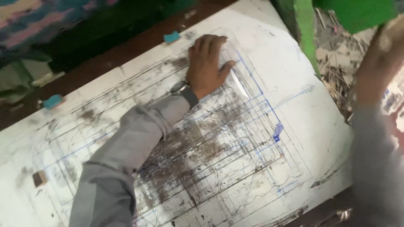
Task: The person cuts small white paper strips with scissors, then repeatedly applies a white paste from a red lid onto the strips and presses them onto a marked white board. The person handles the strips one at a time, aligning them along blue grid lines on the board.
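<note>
My left hand (207,63) lies flat, palm down, on a clear glass sheet (237,84) that rests on a white worktable (294,63). The tabletop is heavily scratched and marked with blue lines. A dark wristwatch (184,91) sits on that wrist, and the sleeve is grey. My right arm (376,71) rises along the right edge, blurred, in a grey sleeve. Its hand (393,31) is up near a green panel (357,12), and what the fingers do is too blurred to tell.
Two small blue blocks (171,38) (53,101) and a brown block (39,178) sit at the table's left edge. A green post (306,33) stands at the far right corner, with scrap and debris (336,63) on the floor beyond. Colourful cloth (42,21) lies top left.
</note>
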